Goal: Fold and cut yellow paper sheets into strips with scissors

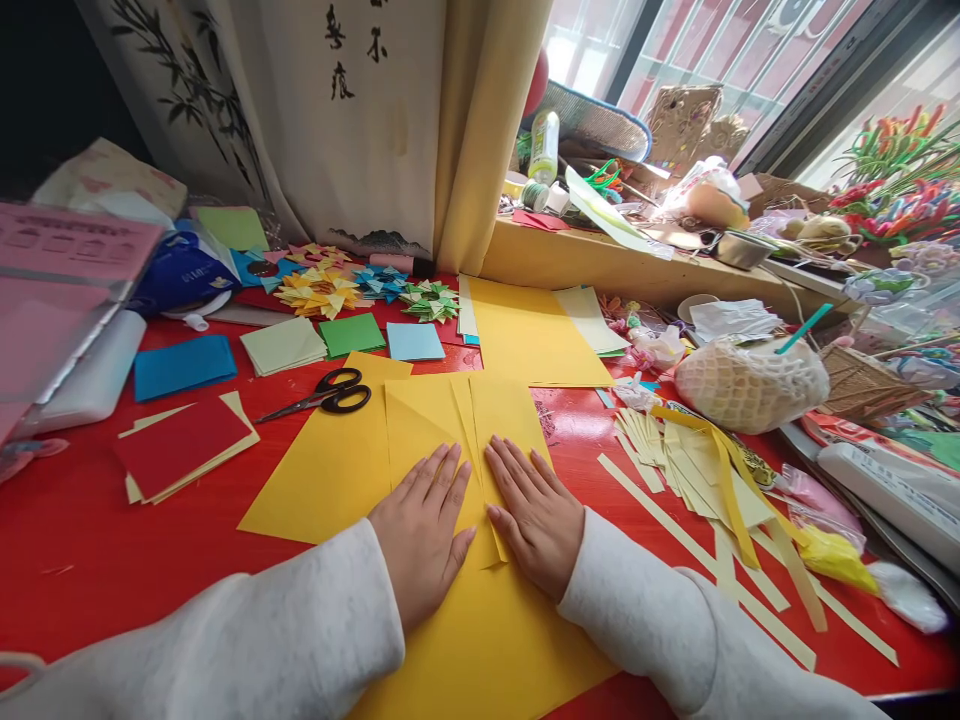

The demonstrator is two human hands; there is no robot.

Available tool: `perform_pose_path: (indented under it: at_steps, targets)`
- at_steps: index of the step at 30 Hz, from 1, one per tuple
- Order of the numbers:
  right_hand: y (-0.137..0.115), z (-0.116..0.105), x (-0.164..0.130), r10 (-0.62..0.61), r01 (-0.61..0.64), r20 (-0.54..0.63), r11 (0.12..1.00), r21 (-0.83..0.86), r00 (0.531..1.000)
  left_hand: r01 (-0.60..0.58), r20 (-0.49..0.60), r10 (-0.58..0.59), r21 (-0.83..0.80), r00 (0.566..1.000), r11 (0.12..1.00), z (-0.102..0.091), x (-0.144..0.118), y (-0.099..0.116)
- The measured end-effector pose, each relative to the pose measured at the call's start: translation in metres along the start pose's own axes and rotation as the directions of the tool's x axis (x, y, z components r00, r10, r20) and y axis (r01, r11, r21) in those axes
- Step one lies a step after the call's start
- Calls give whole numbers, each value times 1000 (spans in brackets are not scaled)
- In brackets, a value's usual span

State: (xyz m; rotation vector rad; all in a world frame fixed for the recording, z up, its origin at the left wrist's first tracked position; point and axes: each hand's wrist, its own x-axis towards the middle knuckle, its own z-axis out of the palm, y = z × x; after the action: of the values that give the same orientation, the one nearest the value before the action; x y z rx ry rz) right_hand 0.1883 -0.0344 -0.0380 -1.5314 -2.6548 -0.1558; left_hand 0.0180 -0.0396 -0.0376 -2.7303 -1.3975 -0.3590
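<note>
With left hand (424, 535) and right hand (536, 520) spread flat, empty, seemingly creasing folded yellow paper (421, 415); calling next for even pressure toward twelve o'clock.

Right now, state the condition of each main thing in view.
Left hand, open, palm down.
Right hand, open, palm down.
Yellow paper sheet beneath both, folded.
Black-handled metal scissors, lying unheld.
Yellow pointed paper pieces, folded, clustered.
Cream paper strips, loose, overlapping.
Red rectangular paper, lying on cream sheets.
Blue rectangular paper, stacked.
</note>
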Motion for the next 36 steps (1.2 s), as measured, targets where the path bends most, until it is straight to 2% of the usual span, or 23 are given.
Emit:
perform_pose_path:
  at_steps: [3,6,11,17,28,36]
  targets:
    - [1,1,2,11,-11,18,1000,11,1000,4,9,-4,2,1000,1000,-2,1,0]
    - [5,3,6,0,0,17,999,36,1000,-37,-35,38,15,999,999,-6,5,-2]
    - [12,0,12,44,-35,-72,993,116,996,-93,-119,95,19,988,995,-5,9,-6]
    - [8,4,6,32,-30,-38,998,49,999,-146,-75,145,-2,987,989,4,9,-13]
    - [2,4,3,91,-92,-39,996,-20,995,-42,-51,42,1,998,999,12,5,-7]
    - [3,7,4,102,-101,-65,995,12,993,-30,-102,30,9,994,1000,4,6,-4]
